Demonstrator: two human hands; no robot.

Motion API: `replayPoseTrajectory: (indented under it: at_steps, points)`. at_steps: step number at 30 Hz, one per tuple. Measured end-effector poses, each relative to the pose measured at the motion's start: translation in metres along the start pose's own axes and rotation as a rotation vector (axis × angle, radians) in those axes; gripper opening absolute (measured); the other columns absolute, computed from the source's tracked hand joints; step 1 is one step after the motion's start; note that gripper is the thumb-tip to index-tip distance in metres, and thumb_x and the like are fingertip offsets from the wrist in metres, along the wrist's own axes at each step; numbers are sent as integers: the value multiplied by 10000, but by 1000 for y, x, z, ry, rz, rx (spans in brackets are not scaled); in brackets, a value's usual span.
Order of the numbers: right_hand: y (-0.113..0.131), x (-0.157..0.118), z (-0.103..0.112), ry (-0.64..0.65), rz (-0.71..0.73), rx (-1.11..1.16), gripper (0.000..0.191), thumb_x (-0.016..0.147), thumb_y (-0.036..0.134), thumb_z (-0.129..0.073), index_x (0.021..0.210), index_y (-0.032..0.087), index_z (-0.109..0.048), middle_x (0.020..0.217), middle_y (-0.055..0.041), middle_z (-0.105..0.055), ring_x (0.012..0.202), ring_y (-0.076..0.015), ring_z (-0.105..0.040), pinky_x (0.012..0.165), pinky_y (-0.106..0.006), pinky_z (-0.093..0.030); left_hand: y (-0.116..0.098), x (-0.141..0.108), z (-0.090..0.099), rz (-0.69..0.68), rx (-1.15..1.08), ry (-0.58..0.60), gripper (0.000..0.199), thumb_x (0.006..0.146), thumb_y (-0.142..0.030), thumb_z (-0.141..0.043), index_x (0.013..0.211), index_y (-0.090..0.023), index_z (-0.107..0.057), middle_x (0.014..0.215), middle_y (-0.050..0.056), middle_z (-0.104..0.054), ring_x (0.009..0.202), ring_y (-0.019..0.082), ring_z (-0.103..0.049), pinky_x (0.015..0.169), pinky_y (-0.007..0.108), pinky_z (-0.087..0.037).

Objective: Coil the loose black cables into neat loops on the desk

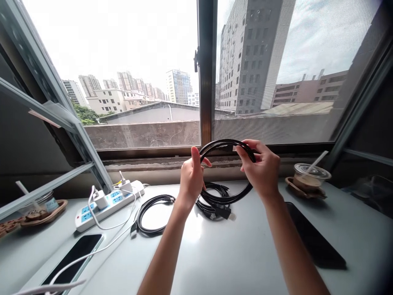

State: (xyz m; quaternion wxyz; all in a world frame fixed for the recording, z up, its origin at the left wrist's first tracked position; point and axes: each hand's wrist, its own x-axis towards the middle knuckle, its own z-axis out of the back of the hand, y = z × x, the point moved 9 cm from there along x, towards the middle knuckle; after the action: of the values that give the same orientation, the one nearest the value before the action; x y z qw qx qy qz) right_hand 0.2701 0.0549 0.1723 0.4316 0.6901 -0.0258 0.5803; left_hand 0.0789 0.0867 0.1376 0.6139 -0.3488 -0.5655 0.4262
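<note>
A coiled black cable [229, 200] is held up above the white table, between both hands. My left hand [193, 172] is closed round the left side of the loop, thumb pointing up. On the loop's upper right side, my right hand [260, 164] grips it between thumb and fingers, close to a metal-tipped connector. Behind and below the held loop lies another black cable coil [211, 211] with a thick plug at its right. A third black coil [141, 217] rests on the table to the left of my left hand.
A white power strip [112, 205] with plugged-in chargers and white cords sits at left, behind a phone [73, 260]. A dark flat device [316, 237] lies at right, near a lidded cup [310, 176]. Another cup [46, 204] stands far left. A window frame [207, 82] rises behind the table.
</note>
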Motion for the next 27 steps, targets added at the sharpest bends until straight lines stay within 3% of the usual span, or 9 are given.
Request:
replayPoseTrajectory:
  at_steps: [4,7,10,16,18,20,23,25,27]
  points:
    - [10,-2,-8,64,102,16,224,876,363,-543,1003,205,-640,841,-24,-687,501,-99,-548,553,-247,-481,-4,2,5,-18,-111,-66,636,817,-711,-290,718,-152,-577,348,-76,-273,270,73,-384,339,184,-295]
    - [21,-4,-16,132,202,7,271,934,300,-449,1132,229,-620,911,-21,-670,469,-72,-508,544,-238,-453,-3,5,0,20,-355,-11,444,829,-617,-440,901,-187,-521,390,-109,-303,270,65,-343,293,162,-259]
    - [22,-3,-17,143,223,-27,286,947,291,-424,1140,229,-625,881,-19,-660,477,-73,-499,554,-236,-446,-3,7,-6,47,-483,34,372,824,-541,-521,970,-201,-483,407,-119,-359,263,40,-259,258,137,-169]
    - [15,3,1,-14,185,-26,244,903,336,-497,1011,196,-666,984,-74,-655,831,-170,-621,608,-241,-491,-12,-4,-13,-100,-369,-45,413,838,-566,-479,865,-162,-563,384,-86,-408,272,40,-288,263,152,-182]
    - [11,4,3,-18,136,-3,255,886,371,-515,970,186,-670,964,-81,-656,793,-171,-621,551,-236,-476,-19,-8,-15,-153,-292,-41,465,858,-580,-422,811,-152,-596,353,-79,-382,264,39,-274,274,168,-179]
    - [6,4,-1,33,43,41,276,868,416,-531,897,178,-667,820,-57,-653,629,-137,-589,476,-225,-426,-25,-9,-12,-179,-230,-35,497,854,-600,-404,803,-153,-618,329,-82,-351,255,43,-258,284,188,-170]
    - [-7,2,-13,160,-166,181,360,815,515,-567,789,164,-644,579,9,-546,405,-70,-422,376,-214,-299,-30,-5,2,-227,-95,-39,447,791,-604,-518,759,-168,-612,328,-91,-329,266,45,-242,302,210,-156]
    - [-12,-4,-28,324,-325,353,419,765,571,-596,803,156,-638,546,33,-494,371,-42,-334,353,-208,-230,-31,-1,20,-287,21,-126,432,760,-596,-568,651,-178,-559,344,-85,-326,292,45,-260,319,214,-164]
    - [-7,-16,-46,563,-434,515,462,741,580,-620,895,145,-633,533,47,-476,389,-39,-333,371,-195,-241,-27,3,39,-324,98,-260,502,776,-623,-519,540,-183,-469,354,-67,-326,312,50,-284,331,220,-179]
